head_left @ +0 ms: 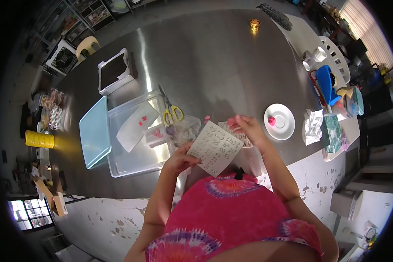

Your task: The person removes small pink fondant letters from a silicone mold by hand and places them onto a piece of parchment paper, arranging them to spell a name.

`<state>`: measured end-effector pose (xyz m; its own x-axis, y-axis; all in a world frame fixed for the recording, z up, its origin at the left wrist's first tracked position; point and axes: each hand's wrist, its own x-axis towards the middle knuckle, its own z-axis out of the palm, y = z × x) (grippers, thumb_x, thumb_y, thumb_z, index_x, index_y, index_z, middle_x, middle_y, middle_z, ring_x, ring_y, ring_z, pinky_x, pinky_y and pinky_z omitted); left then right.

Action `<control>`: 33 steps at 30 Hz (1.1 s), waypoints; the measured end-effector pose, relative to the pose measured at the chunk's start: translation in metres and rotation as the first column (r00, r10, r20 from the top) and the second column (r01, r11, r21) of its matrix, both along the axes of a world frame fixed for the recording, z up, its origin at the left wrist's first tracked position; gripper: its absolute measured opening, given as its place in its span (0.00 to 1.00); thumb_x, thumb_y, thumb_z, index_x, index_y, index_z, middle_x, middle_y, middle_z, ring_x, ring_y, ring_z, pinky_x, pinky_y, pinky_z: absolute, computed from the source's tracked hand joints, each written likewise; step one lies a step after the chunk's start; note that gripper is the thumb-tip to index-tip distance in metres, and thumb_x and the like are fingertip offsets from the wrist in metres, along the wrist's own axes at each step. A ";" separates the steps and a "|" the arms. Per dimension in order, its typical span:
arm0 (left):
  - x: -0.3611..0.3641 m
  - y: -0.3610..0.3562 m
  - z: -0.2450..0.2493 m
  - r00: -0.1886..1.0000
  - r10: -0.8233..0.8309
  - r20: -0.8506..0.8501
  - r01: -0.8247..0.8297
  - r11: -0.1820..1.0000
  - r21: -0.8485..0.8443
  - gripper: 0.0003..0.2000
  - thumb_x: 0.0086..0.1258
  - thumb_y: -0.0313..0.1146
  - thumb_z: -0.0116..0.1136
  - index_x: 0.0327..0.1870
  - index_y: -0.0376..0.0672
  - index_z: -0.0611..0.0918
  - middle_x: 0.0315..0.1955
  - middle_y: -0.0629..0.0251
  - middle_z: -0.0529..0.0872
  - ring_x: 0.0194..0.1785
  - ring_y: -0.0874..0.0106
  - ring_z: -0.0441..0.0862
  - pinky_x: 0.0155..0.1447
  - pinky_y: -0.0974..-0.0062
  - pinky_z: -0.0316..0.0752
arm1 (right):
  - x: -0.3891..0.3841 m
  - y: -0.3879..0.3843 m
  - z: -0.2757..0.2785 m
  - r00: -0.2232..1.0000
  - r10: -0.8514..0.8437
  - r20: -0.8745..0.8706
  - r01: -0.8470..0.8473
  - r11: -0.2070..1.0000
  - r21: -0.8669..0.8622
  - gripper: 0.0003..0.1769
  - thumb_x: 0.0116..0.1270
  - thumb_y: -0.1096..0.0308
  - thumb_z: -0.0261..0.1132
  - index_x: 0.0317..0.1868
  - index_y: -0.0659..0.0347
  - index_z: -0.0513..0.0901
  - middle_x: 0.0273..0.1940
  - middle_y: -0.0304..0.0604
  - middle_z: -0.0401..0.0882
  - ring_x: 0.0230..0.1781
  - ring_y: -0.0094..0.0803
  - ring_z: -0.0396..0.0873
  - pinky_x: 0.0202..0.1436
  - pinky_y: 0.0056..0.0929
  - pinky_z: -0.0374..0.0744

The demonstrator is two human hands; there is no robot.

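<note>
My left hand [181,160] grips the lower left edge of a flat, pale silicone letter mould [216,149], covered in small letter and number shapes and held tilted over the table's front edge. My right hand [247,127] is just off the mould's upper right edge, fingers stretched out and nothing visible in them. Partly hidden behind the mould lies a second letter sheet [224,125] with pink in its shapes. A small pink piece [207,118] rests on the table beyond. To the right, a white saucer [285,113] carries a pink lump [271,121].
Left of my hands, a clear plastic tray [118,162] holds white paper with small pink pieces. Yellow-handled scissors [174,114] and crumpled plastic wrap [188,131] lie beside it. A blue lid [94,133], white frame-like box [117,72] and gold container [254,25] stand on the metal table.
</note>
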<state>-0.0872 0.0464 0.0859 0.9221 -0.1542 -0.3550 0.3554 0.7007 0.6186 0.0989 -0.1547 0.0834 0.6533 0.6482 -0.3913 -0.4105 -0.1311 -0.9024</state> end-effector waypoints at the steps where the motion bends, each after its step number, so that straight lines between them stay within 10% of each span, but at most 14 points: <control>1: 0.003 0.000 -0.002 1.000 -0.031 0.004 0.030 0.999 0.031 0.23 0.47 0.19 0.61 0.49 0.34 0.75 0.29 0.67 0.80 0.22 0.81 0.69 0.25 0.84 0.61 | -0.007 -0.002 0.016 1.000 -0.008 -0.001 0.008 1.000 -0.001 0.14 0.64 0.62 0.61 0.44 0.63 0.81 0.37 0.40 0.81 0.36 0.27 0.77 0.39 0.25 0.77; 8: 0.023 -0.015 -0.043 0.959 -0.069 -0.275 0.193 0.870 0.453 0.17 0.56 0.29 0.62 0.47 0.34 0.77 0.35 0.61 0.83 0.37 0.72 0.81 0.40 0.77 0.75 | -0.040 -0.041 -0.011 0.990 0.118 0.083 -0.100 0.977 -0.188 0.16 0.63 0.65 0.63 0.49 0.63 0.78 0.37 0.37 0.80 0.31 0.19 0.75 0.35 0.19 0.74; 16: 0.004 -0.056 -0.072 0.989 0.013 -0.144 0.087 0.739 0.668 0.16 0.57 0.31 0.61 0.44 0.31 0.78 0.35 0.60 0.84 0.38 0.73 0.81 0.43 0.75 0.74 | -0.083 -0.067 -0.047 0.976 0.148 0.157 -0.072 0.910 -0.409 0.18 0.60 0.61 0.65 0.44 0.67 0.77 0.26 0.41 0.80 0.21 0.23 0.76 0.23 0.23 0.73; 18: 0.006 -0.060 -0.072 0.983 -0.056 -0.175 0.180 0.499 0.848 0.15 0.56 0.29 0.60 0.43 0.32 0.77 0.34 0.58 0.83 0.38 0.72 0.81 0.43 0.75 0.75 | -0.083 -0.068 -0.053 0.993 0.082 0.089 -0.044 0.932 -0.361 0.19 0.60 0.60 0.65 0.44 0.67 0.77 0.25 0.41 0.80 0.20 0.24 0.76 0.22 0.24 0.73; 21: 0.008 -0.062 -0.091 0.987 -0.063 -0.146 0.159 0.464 0.872 0.15 0.55 0.29 0.60 0.42 0.32 0.77 0.33 0.57 0.83 0.37 0.72 0.81 0.43 0.75 0.75 | -0.079 -0.069 -0.055 0.926 0.132 0.353 0.021 0.917 -0.397 0.19 0.60 0.60 0.64 0.44 0.67 0.77 0.23 0.43 0.80 0.18 0.25 0.76 0.20 0.25 0.72; 27: 0.011 -0.067 -0.091 0.998 0.052 -0.023 -0.025 0.768 0.640 0.12 0.57 0.26 0.58 0.42 0.33 0.76 0.34 0.62 0.82 0.37 0.75 0.80 0.42 0.77 0.74 | -0.070 -0.063 -0.056 0.876 0.164 0.453 0.058 0.897 -0.438 0.19 0.58 0.59 0.65 0.45 0.64 0.77 0.18 0.40 0.76 0.14 0.25 0.74 0.19 0.25 0.72; 29: 0.011 -0.070 -0.091 0.997 0.072 -0.003 -0.053 0.763 0.644 0.12 0.57 0.25 0.57 0.42 0.34 0.76 0.34 0.63 0.82 0.37 0.76 0.79 0.42 0.77 0.74 | -0.070 -0.062 -0.054 0.887 0.146 0.439 0.091 0.875 -0.475 0.20 0.53 0.57 0.66 0.44 0.59 0.80 0.23 0.45 0.79 0.25 0.38 0.79 0.31 0.33 0.76; 33: 0.011 -0.079 -0.092 0.988 0.153 0.027 -0.122 0.655 0.746 0.13 0.57 0.27 0.58 0.42 0.33 0.76 0.31 0.63 0.82 0.35 0.77 0.79 0.41 0.78 0.74 | -0.065 -0.060 -0.068 0.801 0.149 0.580 0.129 0.903 -0.410 0.19 0.57 0.59 0.65 0.44 0.63 0.78 0.17 0.40 0.75 0.14 0.26 0.74 0.20 0.27 0.71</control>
